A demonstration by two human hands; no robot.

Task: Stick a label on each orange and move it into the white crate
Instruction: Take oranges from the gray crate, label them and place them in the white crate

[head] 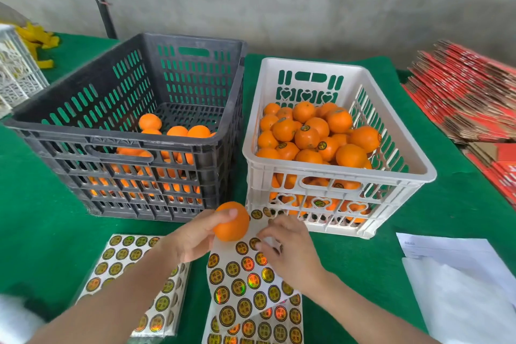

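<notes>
My left hand [192,237] grips an orange [233,225] just above the table, in front of the gap between the two crates. My right hand [290,248] rests on a curled label sheet [245,282] of round gold stickers, its fingertips pinching at a sticker near the sheet's top. The white crate [340,176] on the right is heaped with oranges [315,134], several bearing labels. The black crate [212,142] on the left holds unlabelled oranges [176,131] low inside.
A stack of label sheets [125,257] lies under my left forearm. White papers [458,274] sit at the right front. Red flattened cartons [469,92] pile up at the far right. A white lattice basket [14,72] and yellow scraps [39,39] occupy the far left. Green cloth [42,218] covers the table.
</notes>
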